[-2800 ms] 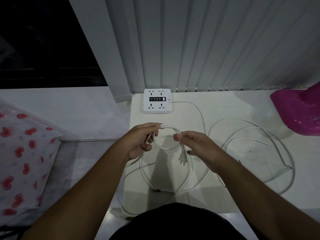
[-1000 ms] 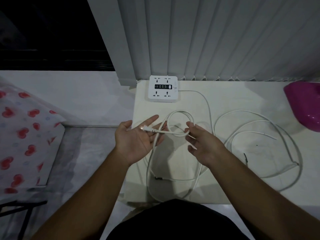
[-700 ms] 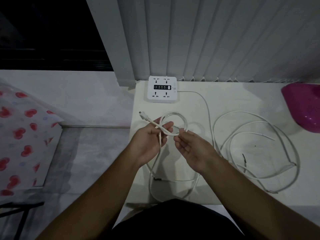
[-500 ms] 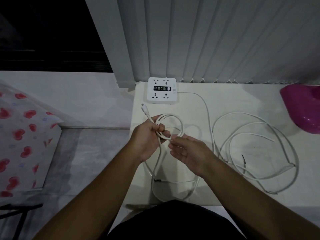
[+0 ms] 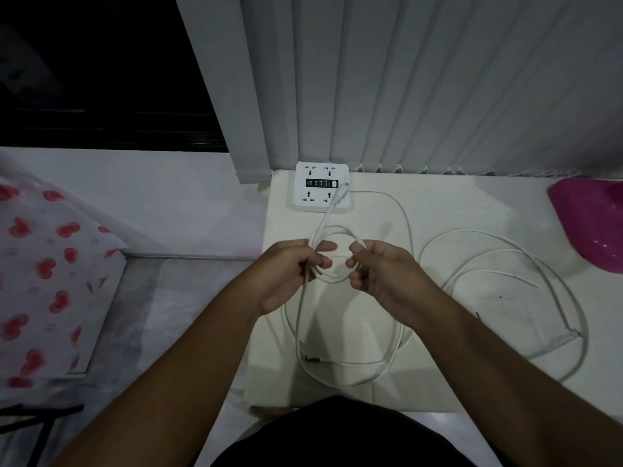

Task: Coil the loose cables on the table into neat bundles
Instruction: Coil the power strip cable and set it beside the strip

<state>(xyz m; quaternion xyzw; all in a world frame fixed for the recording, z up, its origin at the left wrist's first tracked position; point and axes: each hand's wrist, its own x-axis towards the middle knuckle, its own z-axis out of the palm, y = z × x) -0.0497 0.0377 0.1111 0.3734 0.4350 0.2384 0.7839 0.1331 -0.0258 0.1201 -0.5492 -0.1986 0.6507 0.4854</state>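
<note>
- The left hand [image 5: 290,271] grips a thin, smooth white cable [image 5: 332,230], looped round above the pale table [image 5: 472,210].
- The right hand [image 5: 381,267] pinches the loop's opposite side.

The person wears a black garment [image 5: 340,433]; both forearms [image 5: 188,365] are bare.

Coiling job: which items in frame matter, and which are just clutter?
In the job: white cable looped between left hand and right hand; loose cable on the table.
Lying about: power strip, pink plastic item, heart-print cloth, blinds.
</note>
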